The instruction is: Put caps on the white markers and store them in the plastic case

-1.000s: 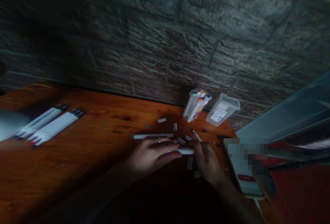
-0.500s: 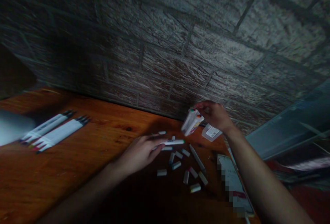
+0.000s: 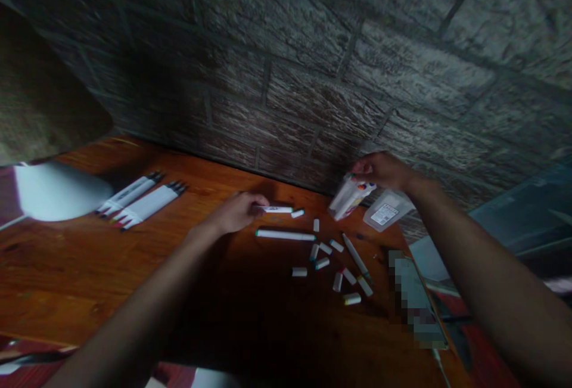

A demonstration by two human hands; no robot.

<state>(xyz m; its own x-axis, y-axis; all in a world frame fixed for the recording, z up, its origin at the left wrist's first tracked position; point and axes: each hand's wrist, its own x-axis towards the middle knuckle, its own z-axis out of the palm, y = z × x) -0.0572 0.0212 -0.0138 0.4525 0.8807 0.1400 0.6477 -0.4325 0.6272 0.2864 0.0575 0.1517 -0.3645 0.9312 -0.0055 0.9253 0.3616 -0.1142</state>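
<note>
Between the fingertips of my left hand is a white marker with a green end pointing right. Just beyond it lies a small white cap. A second white marker with green ends rests below on the wooden table. My right hand is at the top of a clear marker box that leans near the wall. Its fingers are curled around a green-ended marker there, partly hidden. Coloured marker ends show beside those fingers.
Several loose caps and an uncapped marker lie on the table. A clear labelled container stands right of the box. A phone lies at the right edge. Bundled markers and a lamp are left, before a stone wall.
My left hand has moved left with the marker, leaving another green-ended marker in plain view on the table. My right hand remains at the box's top. The view has shifted.
</note>
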